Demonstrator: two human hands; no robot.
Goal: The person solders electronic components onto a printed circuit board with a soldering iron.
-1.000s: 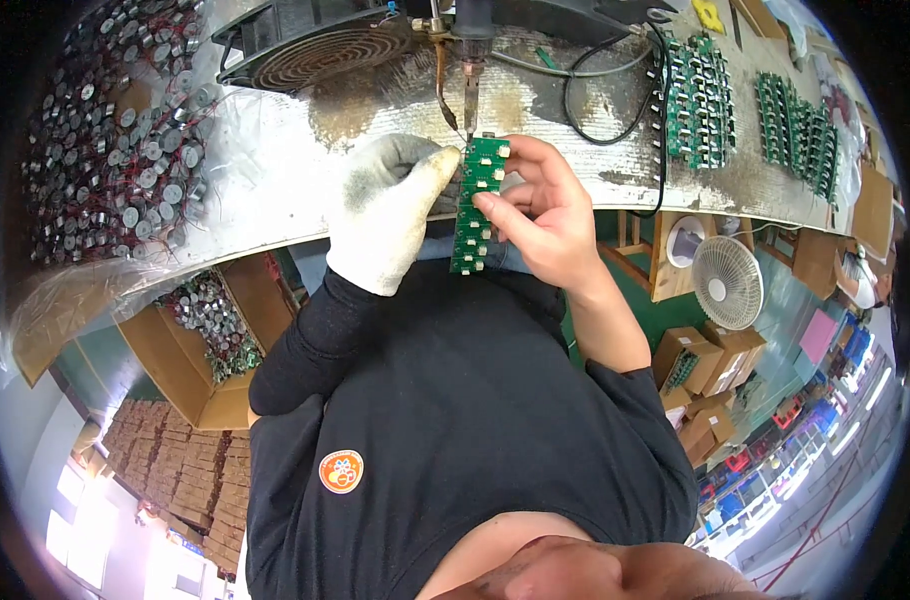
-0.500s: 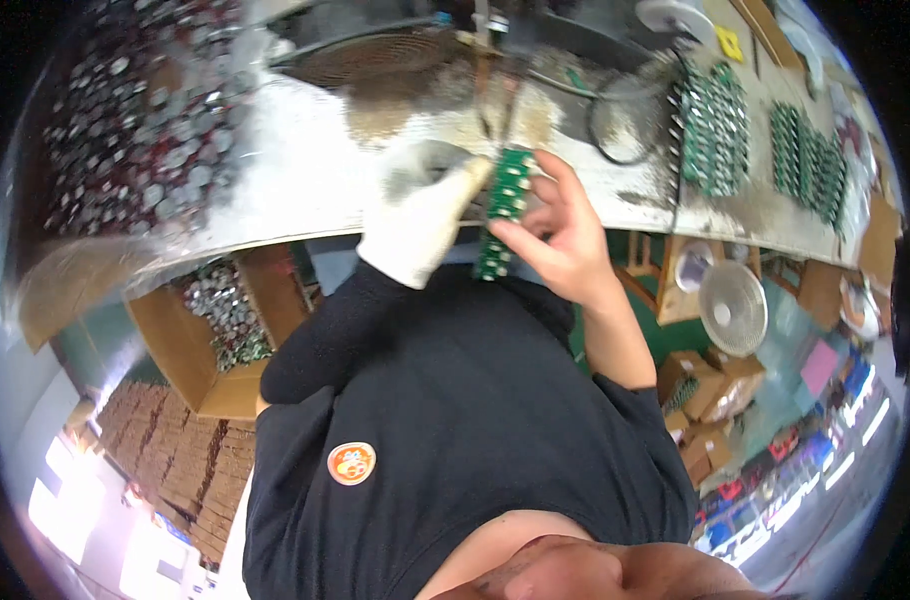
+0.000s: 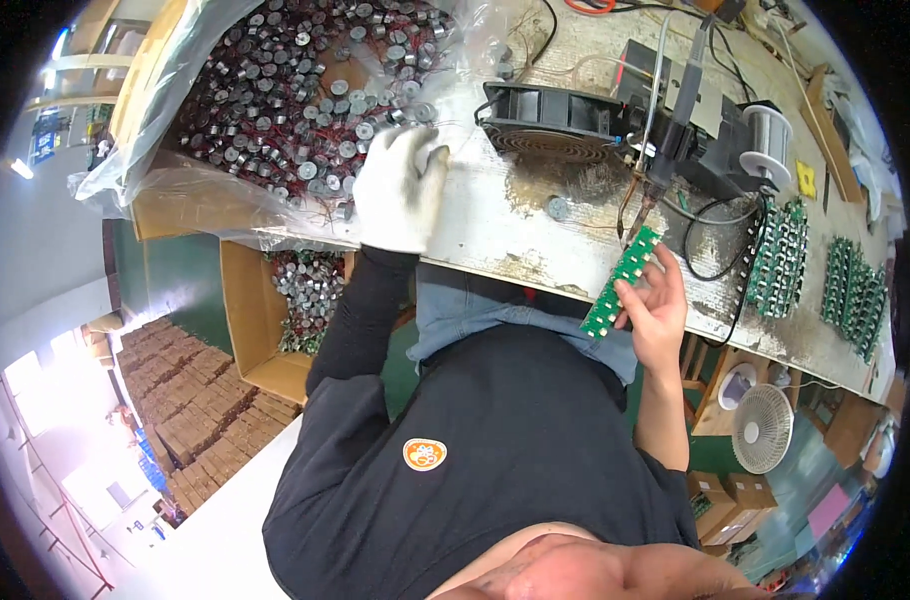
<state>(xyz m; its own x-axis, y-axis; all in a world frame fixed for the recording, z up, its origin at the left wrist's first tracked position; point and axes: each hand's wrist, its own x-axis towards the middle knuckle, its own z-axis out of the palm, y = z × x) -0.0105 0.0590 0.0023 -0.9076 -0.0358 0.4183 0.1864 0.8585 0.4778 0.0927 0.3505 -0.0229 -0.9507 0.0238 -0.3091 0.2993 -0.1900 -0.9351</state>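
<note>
My bare right hand (image 3: 657,310) grips a long green circuit board (image 3: 620,285) with a row of small pale parts along it. The board is tilted, its upper end close below the tip of a soldering iron (image 3: 687,95); whether they touch I cannot tell. In a white glove, my left hand (image 3: 397,195) is at the right edge of a heap of small round metal motors (image 3: 265,120) with thin red wires. Its thumb and fingers are curved and apart, with nothing visible between them. One loose motor (image 3: 557,207) lies on the table between my hands.
A black fan (image 3: 550,115) stands behind the table's middle, with a solder spool (image 3: 765,135) farther right. Rows of green boards (image 3: 778,262) lie at the right. Below the table's left edge, a cardboard box (image 3: 250,320) holds more parts. A cable (image 3: 690,255) loops beside the iron.
My left hand has left the circuit board and moved left to the heap of motors. My right hand still holds the board, now alone. The view has swung left.
</note>
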